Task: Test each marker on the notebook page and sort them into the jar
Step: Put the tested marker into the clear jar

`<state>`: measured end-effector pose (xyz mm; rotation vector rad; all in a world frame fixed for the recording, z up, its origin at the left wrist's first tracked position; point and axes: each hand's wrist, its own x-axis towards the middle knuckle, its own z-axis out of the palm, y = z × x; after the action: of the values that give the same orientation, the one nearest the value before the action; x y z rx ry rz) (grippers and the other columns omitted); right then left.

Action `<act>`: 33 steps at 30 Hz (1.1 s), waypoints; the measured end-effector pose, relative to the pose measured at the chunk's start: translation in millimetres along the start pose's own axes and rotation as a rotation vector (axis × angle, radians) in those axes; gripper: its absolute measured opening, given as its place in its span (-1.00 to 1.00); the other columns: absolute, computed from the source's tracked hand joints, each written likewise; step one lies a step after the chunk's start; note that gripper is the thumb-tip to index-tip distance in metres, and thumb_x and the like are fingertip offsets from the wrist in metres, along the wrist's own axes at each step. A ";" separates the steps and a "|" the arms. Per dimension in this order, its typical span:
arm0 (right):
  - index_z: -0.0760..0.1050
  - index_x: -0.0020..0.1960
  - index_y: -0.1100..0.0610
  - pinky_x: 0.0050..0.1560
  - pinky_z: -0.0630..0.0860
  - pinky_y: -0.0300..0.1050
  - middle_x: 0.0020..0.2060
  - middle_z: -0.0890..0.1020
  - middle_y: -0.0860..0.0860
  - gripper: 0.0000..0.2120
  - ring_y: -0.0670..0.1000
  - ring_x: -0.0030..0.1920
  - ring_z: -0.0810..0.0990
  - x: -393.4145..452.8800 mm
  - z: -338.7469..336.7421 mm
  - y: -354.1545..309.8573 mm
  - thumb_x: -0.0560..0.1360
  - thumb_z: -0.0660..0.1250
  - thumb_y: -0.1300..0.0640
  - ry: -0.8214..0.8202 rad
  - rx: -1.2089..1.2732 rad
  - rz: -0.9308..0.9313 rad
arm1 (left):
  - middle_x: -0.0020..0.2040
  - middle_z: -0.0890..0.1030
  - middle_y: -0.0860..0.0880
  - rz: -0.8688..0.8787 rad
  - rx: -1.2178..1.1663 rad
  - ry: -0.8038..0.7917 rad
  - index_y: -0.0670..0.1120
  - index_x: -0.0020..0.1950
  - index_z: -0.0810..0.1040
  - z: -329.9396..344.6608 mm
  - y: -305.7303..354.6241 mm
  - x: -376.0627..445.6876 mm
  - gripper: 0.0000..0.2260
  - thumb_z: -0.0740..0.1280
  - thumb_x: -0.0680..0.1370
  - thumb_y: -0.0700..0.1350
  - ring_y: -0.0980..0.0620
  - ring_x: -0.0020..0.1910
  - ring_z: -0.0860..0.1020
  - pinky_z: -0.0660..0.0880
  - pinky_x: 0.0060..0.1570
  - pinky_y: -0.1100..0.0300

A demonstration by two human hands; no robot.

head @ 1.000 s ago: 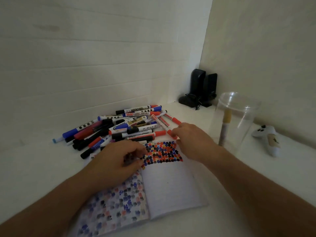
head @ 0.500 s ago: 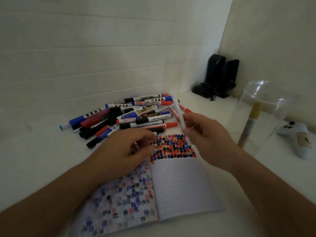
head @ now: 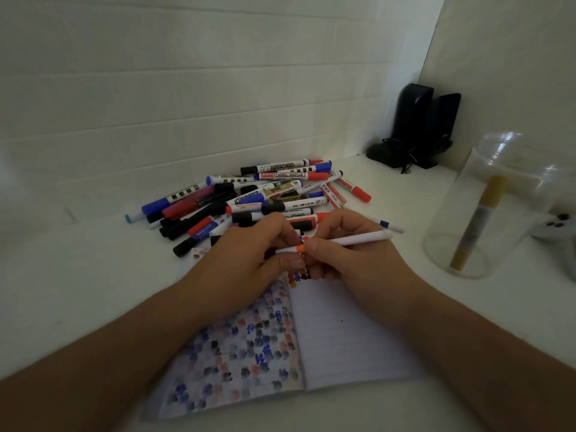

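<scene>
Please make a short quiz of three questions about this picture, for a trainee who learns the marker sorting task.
1. True or false: the clear jar already holds one marker with a yellow cap.
2. Which thing do both hands hold over the notebook? A) a black speaker B) a thin white marker C) a game controller
3. Fill in: the pile of markers lies on the table ____ the notebook, toward the wall.

Key
1. True.
2. B: the left hand pinches the orange-banded end of the thin white marker, and the right hand grips its barrel.
3. Beyond.
</scene>
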<state>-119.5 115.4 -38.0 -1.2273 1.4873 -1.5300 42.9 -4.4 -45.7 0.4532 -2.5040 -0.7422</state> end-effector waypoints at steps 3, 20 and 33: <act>0.54 -0.12 0.17 -0.30 0.58 -0.15 -0.29 0.69 0.18 -0.90 0.08 -0.31 0.67 -1.2 -3.6 -0.9 0.55 0.40 0.30 -0.033 0.003 0.008 | -0.03 0.68 0.23 0.030 0.007 -0.033 0.20 0.31 0.41 -1.0 3.5 -0.8 -0.68 0.22 0.57 0.20 0.37 -0.09 0.61 0.46 -0.15 0.50; 0.55 -0.19 0.08 -0.45 0.37 -0.16 -0.38 0.49 0.14 -0.88 0.08 -0.41 0.39 4.7 -29.7 -8.6 0.39 0.35 0.29 -0.011 0.118 -0.026 | -0.08 0.68 0.29 -0.143 -0.032 -0.107 0.33 0.31 0.35 -20.6 -5.8 -3.4 -0.67 0.34 0.60 0.09 0.37 -0.03 0.60 0.45 -0.08 0.44; 0.54 -0.20 0.26 -0.47 0.48 -0.23 -0.43 0.64 0.12 -0.89 0.00 -0.48 0.57 -1.2 -3.2 -3.9 0.48 0.42 0.33 -0.033 -0.382 0.069 | -0.06 0.60 0.46 -0.035 0.037 -0.186 0.08 0.06 0.51 -12.4 -6.6 -1.5 -0.83 0.12 0.70 -0.02 0.41 0.04 0.53 0.38 -0.08 0.52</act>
<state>-121.4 118.1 -34.1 -1.3879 1.8369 -1.2079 51.9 -14.2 -40.9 0.4612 -2.6926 -0.7846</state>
